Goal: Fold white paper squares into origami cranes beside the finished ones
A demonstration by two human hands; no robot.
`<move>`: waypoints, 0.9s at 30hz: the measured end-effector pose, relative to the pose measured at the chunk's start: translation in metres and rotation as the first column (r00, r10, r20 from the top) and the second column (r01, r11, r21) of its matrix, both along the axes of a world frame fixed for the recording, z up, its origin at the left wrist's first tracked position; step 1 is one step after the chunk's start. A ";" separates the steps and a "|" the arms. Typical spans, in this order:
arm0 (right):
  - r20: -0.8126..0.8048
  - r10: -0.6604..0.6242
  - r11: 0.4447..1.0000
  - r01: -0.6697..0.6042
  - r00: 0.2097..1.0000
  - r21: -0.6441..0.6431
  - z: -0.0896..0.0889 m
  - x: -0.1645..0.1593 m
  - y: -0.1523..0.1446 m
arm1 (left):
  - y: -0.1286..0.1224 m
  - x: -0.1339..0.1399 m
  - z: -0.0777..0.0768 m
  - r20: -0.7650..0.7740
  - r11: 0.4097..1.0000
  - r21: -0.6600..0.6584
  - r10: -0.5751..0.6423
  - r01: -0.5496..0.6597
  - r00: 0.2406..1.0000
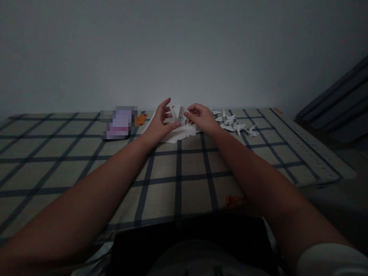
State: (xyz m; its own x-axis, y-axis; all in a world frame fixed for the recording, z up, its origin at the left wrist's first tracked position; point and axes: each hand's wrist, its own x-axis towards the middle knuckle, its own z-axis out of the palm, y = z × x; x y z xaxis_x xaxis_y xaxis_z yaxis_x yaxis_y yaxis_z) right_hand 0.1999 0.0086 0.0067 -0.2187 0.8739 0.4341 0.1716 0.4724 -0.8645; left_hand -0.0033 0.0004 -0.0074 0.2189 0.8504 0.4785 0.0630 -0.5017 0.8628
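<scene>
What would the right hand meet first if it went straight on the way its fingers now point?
Most likely the folded white paper, right beside the fingertips of the right hand; beyond it is the left hand. Depth is unclear, so they may already touch the paper.

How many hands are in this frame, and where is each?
2: the left hand, thumb against the left side of the folded white paper, and the right hand, pinching that paper's right side. No other hand shows.
</scene>
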 end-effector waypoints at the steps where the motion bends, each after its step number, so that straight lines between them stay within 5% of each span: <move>1: -0.006 -0.003 1.000 0.003 1.000 -0.005 0.000 0.000 0.001 | 0.000 0.000 -0.001 -0.037 1.000 0.008 0.002 -0.002 0.999; 15: -0.018 0.077 0.994 -0.078 0.997 -0.076 0.002 0.000 -0.003 | 0.005 0.001 -0.002 0.045 0.999 -0.009 0.049 -0.049 0.998; 27: 0.049 0.085 0.996 -0.084 0.995 -0.024 0.004 0.002 -0.005 | -0.009 -0.001 0.007 -0.114 1.000 0.002 0.018 -0.018 0.993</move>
State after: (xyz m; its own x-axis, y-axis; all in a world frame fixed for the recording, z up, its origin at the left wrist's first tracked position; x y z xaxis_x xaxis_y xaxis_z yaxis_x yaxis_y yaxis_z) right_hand 0.2018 0.0033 0.0106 -0.3133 0.8606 0.4015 0.1745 0.4677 -0.8665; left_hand -0.0043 -0.0082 -0.0002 0.2569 0.8541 0.4522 0.1696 -0.5005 0.8490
